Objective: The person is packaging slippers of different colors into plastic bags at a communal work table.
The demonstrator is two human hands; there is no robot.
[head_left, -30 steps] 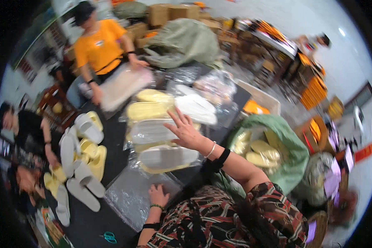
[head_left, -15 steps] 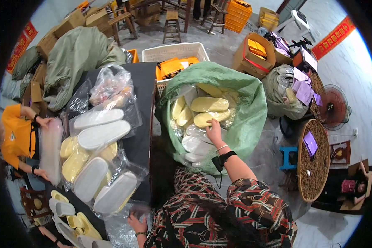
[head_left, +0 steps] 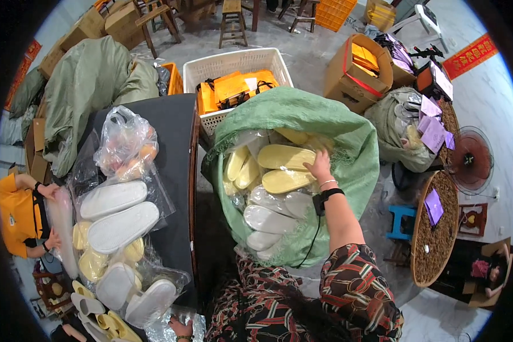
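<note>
A big green sack (head_left: 347,142) stands open on the floor in front of me. It holds yellow slippers (head_left: 286,157) and white slippers (head_left: 268,219) wrapped in clear plastic. My right hand (head_left: 318,168), with a black watch and a bracelet on the wrist, reaches into the sack, and its fingers curl over the end of a yellow slipper pack. My left hand (head_left: 180,329) lies low at the picture's bottom edge on crinkled clear plastic at the near end of the dark table (head_left: 174,148). Its fingers are mostly hidden.
White bagged slippers (head_left: 117,214) and yellow ones (head_left: 91,262) cover the table. A person in an orange shirt (head_left: 17,214) handles a bag at its left. Behind the sack is a white crate (head_left: 233,60) of orange items. Cardboard boxes (head_left: 356,71), a blue stool (head_left: 402,219) and a round basket tray (head_left: 436,239) stand to the right.
My view has swung from the table to the sack. My right hand left the table's slipper packs, went into the sack, and moved from the white slippers up to the yellow ones.
</note>
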